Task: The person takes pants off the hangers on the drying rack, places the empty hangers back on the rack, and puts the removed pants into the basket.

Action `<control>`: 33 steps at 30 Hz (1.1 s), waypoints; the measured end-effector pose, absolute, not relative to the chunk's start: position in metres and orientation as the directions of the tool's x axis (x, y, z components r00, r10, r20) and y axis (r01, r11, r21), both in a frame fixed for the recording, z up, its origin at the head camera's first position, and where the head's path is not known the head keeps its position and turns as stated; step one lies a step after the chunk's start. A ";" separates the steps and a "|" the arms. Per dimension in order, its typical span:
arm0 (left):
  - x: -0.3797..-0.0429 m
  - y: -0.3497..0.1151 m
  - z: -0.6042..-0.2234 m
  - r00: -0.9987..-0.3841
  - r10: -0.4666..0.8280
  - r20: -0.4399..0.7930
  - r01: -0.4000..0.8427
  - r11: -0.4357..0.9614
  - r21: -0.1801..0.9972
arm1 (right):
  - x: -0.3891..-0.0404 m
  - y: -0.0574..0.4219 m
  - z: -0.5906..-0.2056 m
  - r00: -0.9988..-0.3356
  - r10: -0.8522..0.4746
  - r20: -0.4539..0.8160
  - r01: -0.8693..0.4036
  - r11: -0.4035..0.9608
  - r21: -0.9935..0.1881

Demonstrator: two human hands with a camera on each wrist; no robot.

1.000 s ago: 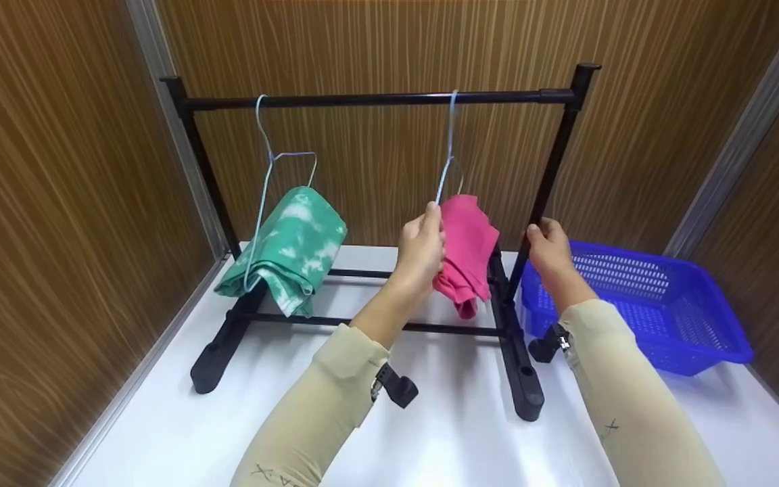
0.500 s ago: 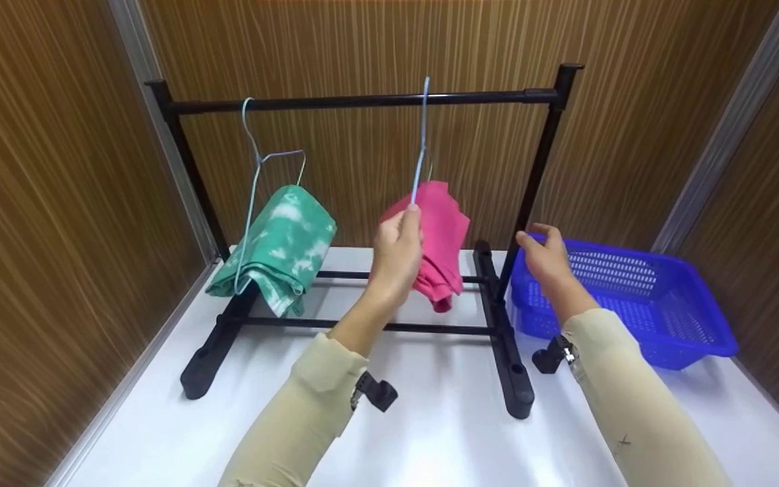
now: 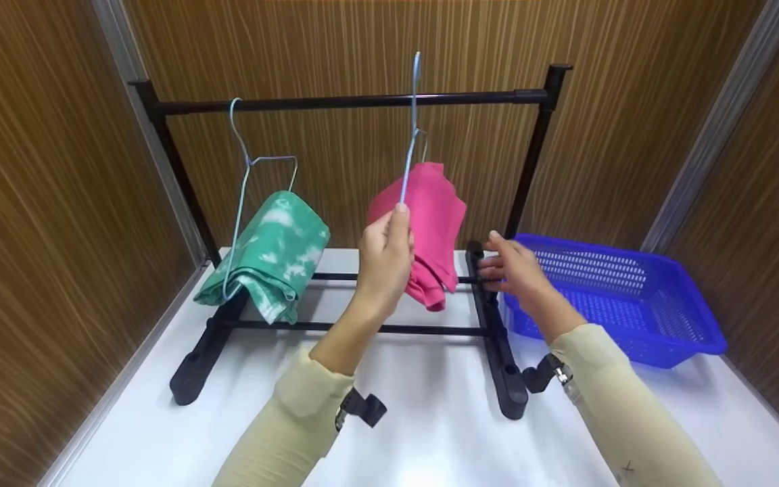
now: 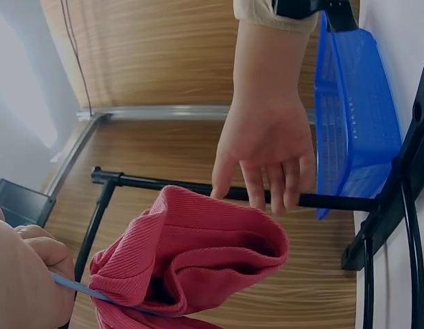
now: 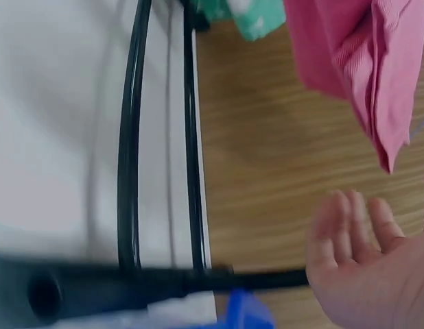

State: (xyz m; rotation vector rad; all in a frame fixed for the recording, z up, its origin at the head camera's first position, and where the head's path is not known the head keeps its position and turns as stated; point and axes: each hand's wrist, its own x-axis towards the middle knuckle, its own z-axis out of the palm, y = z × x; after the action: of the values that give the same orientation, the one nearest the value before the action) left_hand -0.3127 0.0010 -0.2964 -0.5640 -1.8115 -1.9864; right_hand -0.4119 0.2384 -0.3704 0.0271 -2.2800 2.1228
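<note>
Pink cloth point(image 3: 435, 210) on hanger point(image 3: 414, 116) gripped in left hand point(image 3: 385, 258), right hand point(image 3: 515, 268) empty, unclenched: probably at unhooking, next calling for steady support.

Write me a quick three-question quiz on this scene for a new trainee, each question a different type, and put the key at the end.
1. Fill in the blank: the plastic basket beside the black rack is coloured ____.
2. Multiple choice: what does the left hand grip?
A) the basket
B) the rack
C) the hanger bearing the pink cloth
3. True or false: the right hand grips the green-and-white cloth.

Key:
1. Blue
2. C
3. False; its fingers are extended and hold nothing.
</note>
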 end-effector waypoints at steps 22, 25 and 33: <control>-0.291 0.006 -0.305 -0.821 0.022 0.570 0.566 -0.097 0.819 | -0.381 0.182 -0.366 -0.978 -0.201 -0.052 0.157 -0.547 -0.822; -0.294 0.006 -0.307 -0.835 0.031 0.549 0.540 -0.141 0.830 | -0.380 0.181 -0.363 -0.995 -0.100 0.002 0.050 -0.506 -0.861; -0.299 0.005 -0.308 -0.865 0.053 0.500 0.482 -0.192 0.855 | -0.375 0.181 -0.346 -0.975 0.089 0.206 -0.223 -0.290 -0.931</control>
State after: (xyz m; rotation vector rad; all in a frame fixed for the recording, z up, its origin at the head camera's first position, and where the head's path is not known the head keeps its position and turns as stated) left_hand -0.2994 0.0045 -0.3082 -0.6228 -1.7832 -2.1356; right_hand -0.3745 0.1813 -0.3465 0.1693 -1.7398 2.3722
